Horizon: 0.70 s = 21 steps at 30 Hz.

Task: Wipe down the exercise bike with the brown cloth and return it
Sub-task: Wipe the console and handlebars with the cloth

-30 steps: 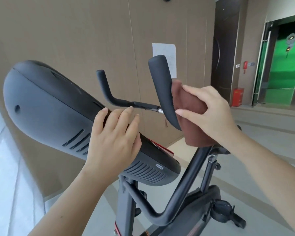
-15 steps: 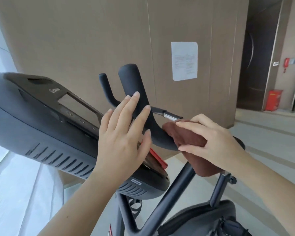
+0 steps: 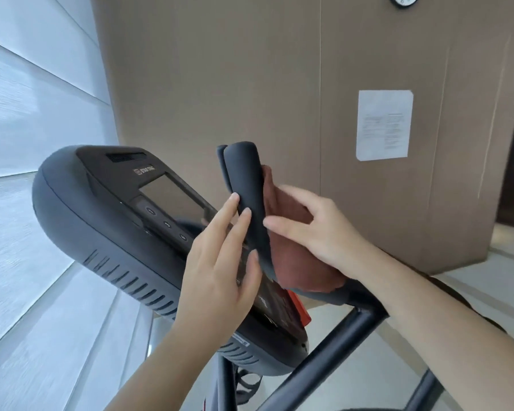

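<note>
the right hand (image 3: 315, 232) is clamped on the soft brown cloth (image 3: 297, 262), pressing it against the far side of the upright black foam handlebar horn (image 3: 247, 197), thumb reaching round the near edge. the left hand (image 3: 220, 268) is flat and apart, fingers (image 3: 229, 209) resting on the horn's near side to steady it, gripping nothing. the cloth hangs bunched behind the horn, its lower folds near the black tubular bike frame (image 3: 333, 336). just left sits the dark rounded plastic console (image 3: 107, 221) with its grey screen. this looks like the wiping step, mid-handlebar; how much of the horn's back the cloth covers is hidden. next the cloth likely needs drawing along the horn, then on to the console, with the return undone.
</note>
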Tool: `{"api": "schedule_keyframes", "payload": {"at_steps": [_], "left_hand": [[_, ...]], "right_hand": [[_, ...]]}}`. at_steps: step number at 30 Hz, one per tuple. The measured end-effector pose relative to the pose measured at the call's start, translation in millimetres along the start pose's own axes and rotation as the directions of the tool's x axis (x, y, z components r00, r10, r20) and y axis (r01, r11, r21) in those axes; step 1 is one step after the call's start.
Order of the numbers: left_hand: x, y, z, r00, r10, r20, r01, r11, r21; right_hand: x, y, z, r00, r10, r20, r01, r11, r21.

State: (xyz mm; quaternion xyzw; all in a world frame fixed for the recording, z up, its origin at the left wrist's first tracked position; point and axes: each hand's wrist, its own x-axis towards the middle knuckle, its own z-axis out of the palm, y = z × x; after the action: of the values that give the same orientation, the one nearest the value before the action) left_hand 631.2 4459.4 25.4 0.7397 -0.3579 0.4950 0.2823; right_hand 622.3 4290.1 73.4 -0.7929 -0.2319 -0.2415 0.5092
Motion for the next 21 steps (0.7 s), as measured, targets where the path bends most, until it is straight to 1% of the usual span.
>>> {"api": "schedule_keyframes", "payload": {"at_steps": [1, 3, 4, 5, 6, 8, 9, 11, 13, 14, 15, 17, 19, 21], "left_hand": [[-1, -1, 0, 1.0, 0.023, -0.001, -0.023, 0.999, 0.031], [-3, 0, 1, 0.996, 0.091, -0.006, -0.09, 0.99, 0.107], [-4, 1, 2, 0.992, 0.124, -0.006, -0.122, 0.983, 0.138], [-4, 2, 3, 0.989, 0.146, -0.004, -0.143, 0.977, 0.158], [-3, 4, 4, 0.988, 0.156, 0.0, -0.154, 0.973, 0.17], [-2, 9, 5, 0.985, 0.174, 0.015, -0.173, 0.967, 0.188], [-2, 12, 7, 0.981, 0.191, 0.027, -0.193, 0.962, 0.194], [0, 19, 13, 0.976, 0.214, 0.048, -0.219, 0.961, 0.171], [2, 23, 17, 0.982, 0.177, 0.059, -0.183, 0.976, 0.117], [2, 23, 19, 0.986, 0.158, 0.061, -0.164, 0.981, 0.102], [1, 21, 20, 0.987, 0.151, 0.062, -0.157, 0.982, 0.1], [-1, 15, 23, 0.982, 0.179, 0.062, -0.185, 0.976, 0.114], [-4, 11, 25, 0.976, 0.213, 0.05, -0.218, 0.967, 0.134], [-7, 10, 29, 0.971, 0.235, 0.039, -0.238, 0.96, 0.147]], "right_hand": [[-11, 4, -7, 0.998, -0.019, 0.061, 0.029, 0.987, -0.157], [-31, 13, -23, 0.985, -0.022, 0.169, 0.098, 0.884, -0.457], [-39, 16, -32, 0.979, -0.001, 0.202, 0.115, 0.824, -0.555], [-44, 16, -41, 0.974, 0.044, 0.221, 0.102, 0.786, -0.61], [-49, 15, -50, 0.969, 0.107, 0.223, 0.058, 0.777, -0.627], [-54, 11, -63, 0.956, 0.223, 0.19, -0.065, 0.796, -0.602], [-54, 9, -63, 0.958, 0.232, 0.169, -0.09, 0.802, -0.591], [-52, 4, -48, 0.98, 0.166, 0.107, -0.076, 0.819, -0.568], [-49, -1, -25, 0.997, 0.063, 0.039, -0.033, 0.851, -0.523], [-49, -1, -16, 0.999, 0.037, 0.031, -0.015, 0.845, -0.535], [-50, -1, -12, 0.999, 0.034, 0.037, -0.007, 0.815, -0.579], [-57, 4, -17, 0.996, 0.075, 0.039, -0.029, 0.736, -0.676], [-72, 11, -33, 0.992, 0.124, 0.006, -0.081, 0.684, -0.725], [-85, 19, -44, 0.992, 0.117, -0.039, -0.106, 0.645, -0.757]]}}
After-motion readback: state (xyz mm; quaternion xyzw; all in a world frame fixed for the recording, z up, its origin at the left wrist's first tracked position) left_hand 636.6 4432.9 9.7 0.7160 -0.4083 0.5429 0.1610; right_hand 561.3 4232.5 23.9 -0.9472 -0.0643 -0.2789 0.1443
